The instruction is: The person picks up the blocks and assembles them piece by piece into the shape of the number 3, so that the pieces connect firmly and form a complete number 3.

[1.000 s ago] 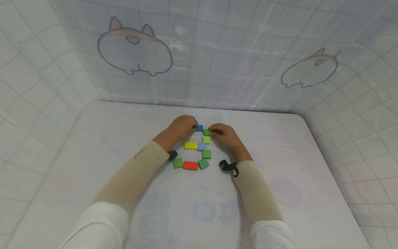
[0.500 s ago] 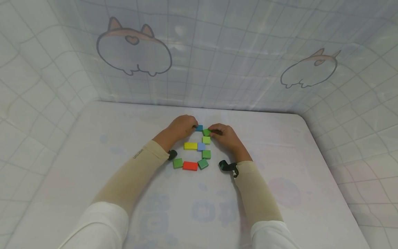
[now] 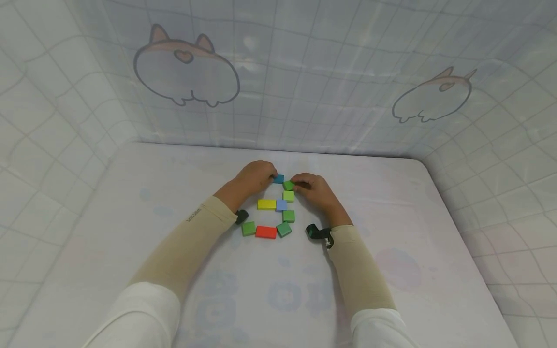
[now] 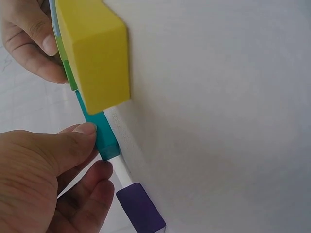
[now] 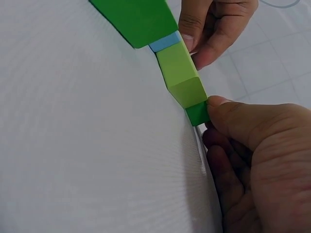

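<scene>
My left hand [image 3: 256,176] pinches a teal block [image 4: 103,133] at the far end of a row of blocks, its thumb lying on the side. With thumb and fingertips my right hand [image 3: 317,190] pinches a small green block [image 3: 289,185] close beside the teal one. Toward me from there come a lime block [image 3: 288,196], a light blue block [image 3: 281,205] with a yellow block [image 3: 266,204] on its left, and another green block [image 3: 288,216]. In the left wrist view a purple block [image 4: 141,208] lies past the teal one; my left hand hides it from the head view.
Nearest me, a red block [image 3: 266,232] lies between a green block [image 3: 248,228] and a dark green block [image 3: 284,229]. All rest on a white cloth-covered table [image 3: 287,275]. A gridded curtain [image 3: 304,96] stands behind and at both sides.
</scene>
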Tool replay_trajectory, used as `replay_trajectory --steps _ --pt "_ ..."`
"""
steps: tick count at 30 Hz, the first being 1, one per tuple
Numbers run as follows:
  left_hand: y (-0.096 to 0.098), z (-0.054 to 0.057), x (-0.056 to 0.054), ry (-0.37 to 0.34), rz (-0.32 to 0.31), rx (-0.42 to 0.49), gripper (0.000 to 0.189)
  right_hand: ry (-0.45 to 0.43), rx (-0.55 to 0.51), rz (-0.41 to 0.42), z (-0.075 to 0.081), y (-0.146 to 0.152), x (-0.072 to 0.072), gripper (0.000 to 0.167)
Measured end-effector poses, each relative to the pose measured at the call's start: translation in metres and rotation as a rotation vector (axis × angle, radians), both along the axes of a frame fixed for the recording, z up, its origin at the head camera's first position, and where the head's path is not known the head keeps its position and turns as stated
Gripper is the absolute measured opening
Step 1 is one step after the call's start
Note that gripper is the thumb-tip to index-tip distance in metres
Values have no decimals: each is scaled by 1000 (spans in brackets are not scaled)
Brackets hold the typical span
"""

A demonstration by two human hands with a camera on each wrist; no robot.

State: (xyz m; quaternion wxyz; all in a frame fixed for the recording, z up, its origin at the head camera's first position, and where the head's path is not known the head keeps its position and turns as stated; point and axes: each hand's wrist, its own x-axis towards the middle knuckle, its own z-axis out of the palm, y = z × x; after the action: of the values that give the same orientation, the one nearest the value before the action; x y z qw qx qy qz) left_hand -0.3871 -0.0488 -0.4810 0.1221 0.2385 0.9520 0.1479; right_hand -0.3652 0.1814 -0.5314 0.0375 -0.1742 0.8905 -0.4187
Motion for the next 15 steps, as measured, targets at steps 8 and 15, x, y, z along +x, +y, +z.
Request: replay_trajectory --steps 8,15 --pt "0 0 1 9 0 0 27 -7 8 -4 1 -1 1 23" --pt "-1 1 1 -1 -10 11 27 -13 -2 -7 2 -1 1 22"
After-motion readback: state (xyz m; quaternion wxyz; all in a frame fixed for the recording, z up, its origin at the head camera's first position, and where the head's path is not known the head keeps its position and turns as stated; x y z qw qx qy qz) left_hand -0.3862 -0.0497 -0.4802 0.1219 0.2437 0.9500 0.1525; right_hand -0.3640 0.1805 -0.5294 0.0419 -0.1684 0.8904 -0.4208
